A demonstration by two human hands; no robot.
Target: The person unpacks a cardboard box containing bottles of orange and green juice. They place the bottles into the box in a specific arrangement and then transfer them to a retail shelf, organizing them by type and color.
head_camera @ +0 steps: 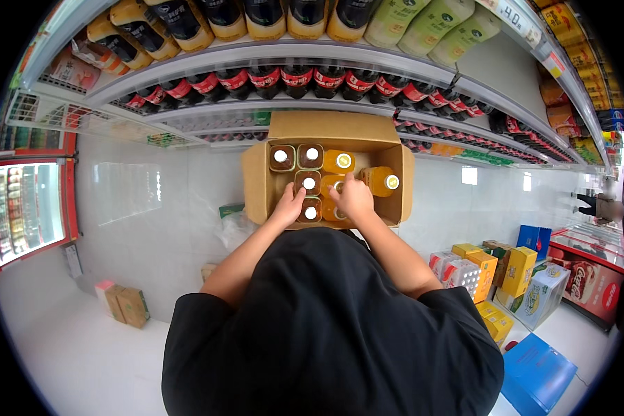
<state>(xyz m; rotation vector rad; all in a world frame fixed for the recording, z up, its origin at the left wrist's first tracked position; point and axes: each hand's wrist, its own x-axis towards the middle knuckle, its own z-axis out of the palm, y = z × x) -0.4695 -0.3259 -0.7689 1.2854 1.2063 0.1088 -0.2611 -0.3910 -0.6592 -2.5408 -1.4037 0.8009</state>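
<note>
An open cardboard box (334,125) stands before me, holding bottles with their caps facing up. On its left side are several dark brown drink bottles (312,153) with white caps. Orange drink bottles (339,160) stand beside them, and one separate orange bottle (378,181) leans near the right wall. My left hand (289,206) reaches in at the left, its thumb against a brown bottle (309,179); its fingertips are partly hidden. With thumb and fingers around its top, my right hand (355,198) grips the middle orange bottle (326,185), partly covering its cap.
Shelves ahead carry cola bottles (297,79), with yellow-and-black bottles (264,18) and pale green bottles (421,26) above. A lit drinks cooler (26,208) is at left. Stacked cartons (520,273), a blue box (538,372) and a red chest freezer (587,281) stand at right. A person (606,203) is farther off.
</note>
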